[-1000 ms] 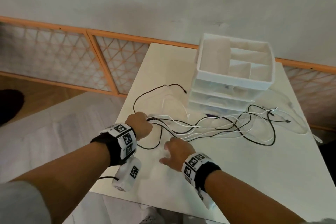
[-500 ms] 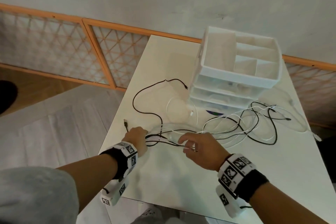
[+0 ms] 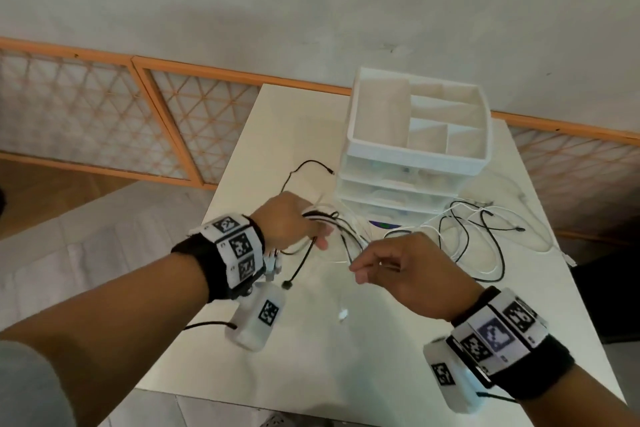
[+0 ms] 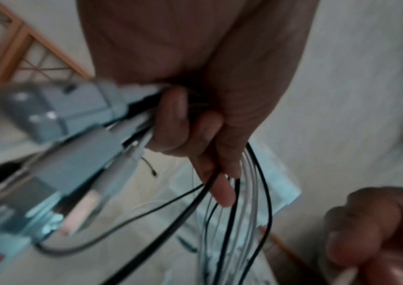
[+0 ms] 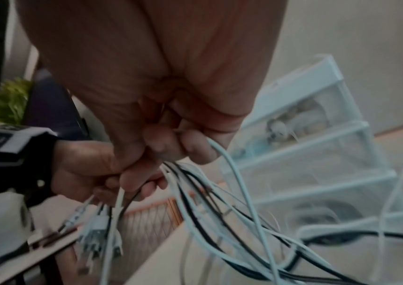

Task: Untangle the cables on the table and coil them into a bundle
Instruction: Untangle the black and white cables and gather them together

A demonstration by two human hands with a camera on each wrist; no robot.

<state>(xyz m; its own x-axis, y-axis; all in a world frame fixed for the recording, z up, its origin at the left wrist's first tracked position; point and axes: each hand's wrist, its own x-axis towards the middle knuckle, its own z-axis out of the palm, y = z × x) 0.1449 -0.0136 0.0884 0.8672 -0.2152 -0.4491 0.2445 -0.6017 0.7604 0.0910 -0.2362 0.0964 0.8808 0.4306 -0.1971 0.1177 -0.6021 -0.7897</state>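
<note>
Several thin black and white cables [image 3: 464, 236] lie tangled on the white table [image 3: 381, 357], right of centre. My left hand [image 3: 294, 222] is raised above the table and grips a bunch of these cables [image 4: 239, 202], their plug ends [image 5: 98, 235] hanging below the fist. My right hand [image 3: 398, 267], close beside it, pinches a white cable [image 5: 229, 173] between thumb and fingers. The strands run from both hands back to the tangle. One black plug [image 3: 287, 284] dangles under the left hand.
A white drawer organiser [image 3: 415, 149] with an open compartment tray on top stands at the back of the table, right behind the tangle. An orange lattice railing [image 3: 173, 121] runs behind. The table's left edge [image 3: 207, 218] and near edge are close to my arms.
Both hands have lifted off the table with the cables. The left hand rose and moved right with its bunch; the right hand now pinches a white strand beside it.
</note>
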